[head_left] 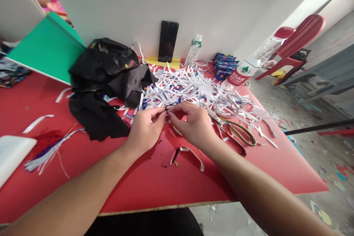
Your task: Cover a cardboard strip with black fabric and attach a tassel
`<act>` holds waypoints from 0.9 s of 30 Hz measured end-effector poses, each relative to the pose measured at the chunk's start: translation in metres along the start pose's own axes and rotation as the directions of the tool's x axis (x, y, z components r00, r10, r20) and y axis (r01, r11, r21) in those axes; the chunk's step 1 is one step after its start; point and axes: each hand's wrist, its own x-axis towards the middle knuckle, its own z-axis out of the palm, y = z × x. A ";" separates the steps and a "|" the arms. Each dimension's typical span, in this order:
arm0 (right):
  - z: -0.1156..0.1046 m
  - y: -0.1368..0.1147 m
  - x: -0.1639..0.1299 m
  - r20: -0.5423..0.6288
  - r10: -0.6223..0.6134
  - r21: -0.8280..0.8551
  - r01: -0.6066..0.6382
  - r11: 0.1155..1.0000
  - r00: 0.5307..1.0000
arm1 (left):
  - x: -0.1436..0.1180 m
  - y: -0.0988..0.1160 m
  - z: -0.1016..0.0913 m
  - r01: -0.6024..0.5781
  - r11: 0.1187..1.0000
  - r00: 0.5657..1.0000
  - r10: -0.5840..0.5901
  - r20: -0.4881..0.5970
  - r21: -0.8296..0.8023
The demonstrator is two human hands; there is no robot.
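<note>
Over the middle of the red table (132,188), my left hand (146,127) and my right hand (192,121) meet fingertip to fingertip. Both are closed in a pinch around a tiny dark piece (166,109), too small and covered to name. Scissors (231,127) with yellow and red handles lie just right of my right hand. Behind my fingers spreads a heap of shredded white and blue strips (179,84). Black fabric (110,81) lies bunched to the left of my left hand. Below my hands are a curled white strip (193,153) and small dark scraps.
A phone (168,40) leans on the wall beside a small carton bottle (194,49). Stacked blue packets (224,65) and a clear bottle (253,61) stand at the right. Tape rings (226,107) lie among strips. At left are a green board (47,49) and coloured threads (52,151).
</note>
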 end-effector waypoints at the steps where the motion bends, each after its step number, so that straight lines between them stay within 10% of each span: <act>1: -0.001 0.000 0.000 0.003 -0.020 -0.019 0.020 1.000 1.000 | 0.000 0.000 0.000 0.016 1.000 1.000 -0.016 0.020 -0.026; 13: -0.004 0.006 0.000 -0.025 -0.127 -0.057 0.126 0.990 0.992 | 0.001 -0.002 0.007 0.224 0.921 0.974 -0.220 0.049 -0.319; 27: -0.004 0.004 0.000 0.110 -0.123 -0.165 0.140 0.976 0.986 | -0.004 0.005 0.005 0.043 0.997 0.999 -0.043 -0.008 0.060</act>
